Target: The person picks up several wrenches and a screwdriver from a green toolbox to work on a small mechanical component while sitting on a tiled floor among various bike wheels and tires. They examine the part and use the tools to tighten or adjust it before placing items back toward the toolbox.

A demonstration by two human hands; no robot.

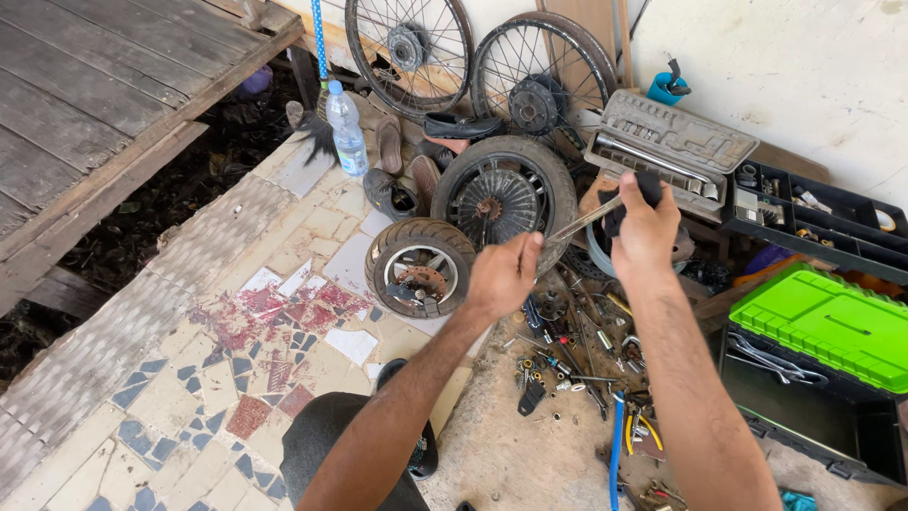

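While both hands (pixel 501 274) (pixel 643 232) grip one tool (pixel 591 218), perhaps pliers

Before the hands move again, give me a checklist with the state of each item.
1. Right hand grips the black-handled tool: ok.
2. Left hand pinches the tip of the metal shaft: ok.
3. Shaft clear of the small wheel and the tyre: cannot tell, it crosses the tyre in this view.
4. Spare parts within reach: ok, loose bits lie below the hands.
5. Socket case open: ok.
6. Green toolbox lid shut: not ok, it stands open over the tray.
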